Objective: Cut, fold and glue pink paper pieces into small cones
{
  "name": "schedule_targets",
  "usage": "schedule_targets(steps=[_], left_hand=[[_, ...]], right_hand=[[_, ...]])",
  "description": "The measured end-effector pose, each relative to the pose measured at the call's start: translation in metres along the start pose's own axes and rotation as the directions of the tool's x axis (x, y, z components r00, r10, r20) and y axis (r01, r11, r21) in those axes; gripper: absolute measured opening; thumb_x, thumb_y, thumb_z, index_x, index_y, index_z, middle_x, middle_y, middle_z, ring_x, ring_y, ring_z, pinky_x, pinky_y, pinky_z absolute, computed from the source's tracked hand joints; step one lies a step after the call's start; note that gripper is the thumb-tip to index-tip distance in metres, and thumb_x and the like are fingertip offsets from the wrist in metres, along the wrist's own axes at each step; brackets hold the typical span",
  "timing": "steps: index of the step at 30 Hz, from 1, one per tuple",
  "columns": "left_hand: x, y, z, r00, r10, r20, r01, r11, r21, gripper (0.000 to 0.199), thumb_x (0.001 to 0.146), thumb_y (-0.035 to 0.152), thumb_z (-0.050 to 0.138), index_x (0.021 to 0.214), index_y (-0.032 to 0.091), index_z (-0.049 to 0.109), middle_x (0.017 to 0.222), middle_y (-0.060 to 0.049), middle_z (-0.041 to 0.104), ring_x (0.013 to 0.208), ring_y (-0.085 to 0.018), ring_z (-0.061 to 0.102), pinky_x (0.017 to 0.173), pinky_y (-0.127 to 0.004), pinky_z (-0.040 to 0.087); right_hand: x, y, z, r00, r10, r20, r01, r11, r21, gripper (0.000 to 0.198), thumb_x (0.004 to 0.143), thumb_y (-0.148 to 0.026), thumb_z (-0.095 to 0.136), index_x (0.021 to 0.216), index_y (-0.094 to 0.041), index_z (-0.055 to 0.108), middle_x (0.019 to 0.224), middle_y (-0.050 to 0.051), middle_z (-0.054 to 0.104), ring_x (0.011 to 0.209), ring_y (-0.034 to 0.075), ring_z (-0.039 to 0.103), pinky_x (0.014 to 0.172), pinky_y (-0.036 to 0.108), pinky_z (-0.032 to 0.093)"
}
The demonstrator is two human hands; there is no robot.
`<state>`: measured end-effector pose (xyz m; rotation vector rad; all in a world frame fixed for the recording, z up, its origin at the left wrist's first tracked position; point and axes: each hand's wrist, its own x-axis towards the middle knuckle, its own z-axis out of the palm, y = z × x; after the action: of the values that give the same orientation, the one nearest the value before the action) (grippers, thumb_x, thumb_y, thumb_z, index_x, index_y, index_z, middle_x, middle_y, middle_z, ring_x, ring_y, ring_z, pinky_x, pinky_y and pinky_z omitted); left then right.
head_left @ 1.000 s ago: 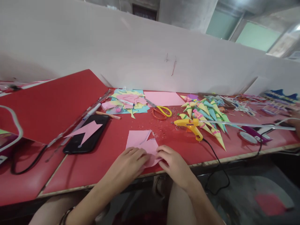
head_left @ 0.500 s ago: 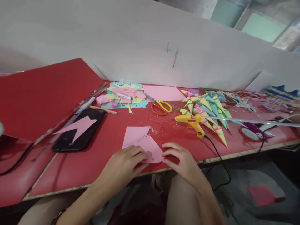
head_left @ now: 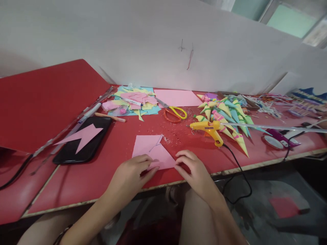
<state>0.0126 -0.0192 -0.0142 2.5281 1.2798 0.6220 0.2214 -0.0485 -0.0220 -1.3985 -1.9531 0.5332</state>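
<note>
Both hands work a pink paper lying flat on the red table, close to its near edge. Left hand rests on the paper's lower left part, fingers loosely spread, pressing down, nothing gripped. Right hand sits at the paper's right corner, fingers curled and touching the edge; whether it pinches the paper I cannot tell.

Risks, as a judgement: paper is thin and sits near the table edge, so uneven pressure from the two hands could skew a fold or crease it in the wrong place, or slide it off the edge. A loose cut strip shows at the paper's top and could tear. The yellow glue gun lies just right of the paper, its cord running past the right hand; a snagged cord could drag the gun. Scissors and paper cones lie behind, well apart.
</note>
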Motion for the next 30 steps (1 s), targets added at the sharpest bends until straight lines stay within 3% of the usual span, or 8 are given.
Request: schedule_targets(steps=[4,15,24,30], left_hand=[[0.002,-0.0016,-0.0021,1.0,-0.011,0.027,0.013,0.998,-0.059,0.023,0.083,0.029,0.047,0.077,0.02,0.067,0.081,0.0,0.067,0.065,-0.011,0.06,0.056,-0.018,0.042],[0.0017,-0.0037,0.0014,0.996,-0.066,0.066,0.071,0.994,-0.08,0.025,0.084,0.033,0.045,0.074,0.018,0.063,0.089,-0.003,0.063,0.067,-0.011,0.058,0.059,-0.021,0.043],[0.0014,-0.003,0.0007,0.994,-0.073,0.083,0.08,0.993,-0.084,0.029,0.084,0.034,0.043,0.067,0.017,0.06,0.088,-0.002,0.062,0.066,-0.011,0.058,0.057,-0.021,0.042],[0.0015,-0.0032,0.0025,0.997,-0.063,0.048,0.067,0.994,-0.082,0.027,0.084,0.033,0.044,0.066,0.018,0.057,0.085,-0.001,0.061,0.066,-0.01,0.057,0.058,-0.02,0.041]], right_hand=[[0.0008,0.0002,0.0036,0.999,-0.001,-0.041,0.0,0.999,-0.043,0.01,0.083,-0.018,0.05,0.076,-0.02,0.058,0.09,0.005,0.057,0.088,0.018,0.054,0.08,0.032,0.043],[0.0,-0.0008,0.0069,0.99,0.07,-0.118,-0.075,0.997,-0.037,0.011,0.079,-0.018,0.054,0.068,-0.019,0.053,0.095,0.005,0.058,0.091,0.02,0.053,0.082,0.034,0.041],[0.0029,0.0013,0.0008,0.995,0.064,-0.076,-0.063,0.998,0.009,0.015,0.076,-0.008,0.048,0.077,-0.019,0.058,0.093,0.005,0.059,0.089,0.018,0.054,0.08,0.032,0.042],[0.0005,-0.0061,0.0032,0.986,0.031,-0.167,-0.023,0.998,0.052,0.015,0.079,-0.01,0.048,0.081,-0.019,0.059,0.085,0.004,0.058,0.084,0.016,0.054,0.076,0.028,0.043]])
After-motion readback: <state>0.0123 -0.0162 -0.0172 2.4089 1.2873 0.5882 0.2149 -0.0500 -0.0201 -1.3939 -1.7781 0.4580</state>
